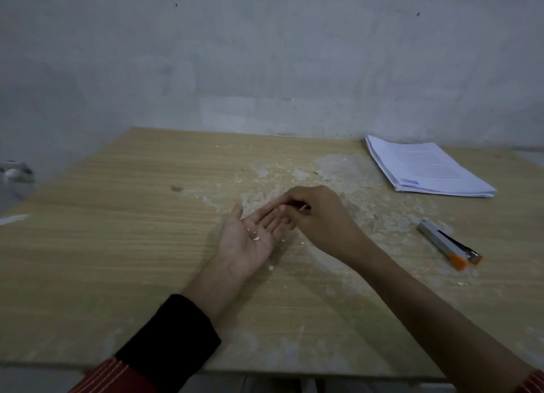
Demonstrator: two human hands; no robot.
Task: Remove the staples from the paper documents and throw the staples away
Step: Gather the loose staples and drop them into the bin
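Note:
My left hand (250, 236) lies palm up on the wooden table (117, 245), fingers straight, with a few small pale staple bits (255, 237) resting in the palm. My right hand (318, 213) hovers over the left fingertips, its fingers curled and pinched together near them; something small and pale shows at its knuckles, and I cannot tell whether a staple is held. The stack of white paper documents (426, 169) lies at the back right. A silver stapler with orange ends (449, 244) lies to the right of my hands.
The table's worn patch (338, 172) has flaked pale chips scattered round my hands. A grey wall stands close behind the table. A blurred grey object (14, 172) sits off the table's left edge, and a white scrap (13, 219) lies at that edge.

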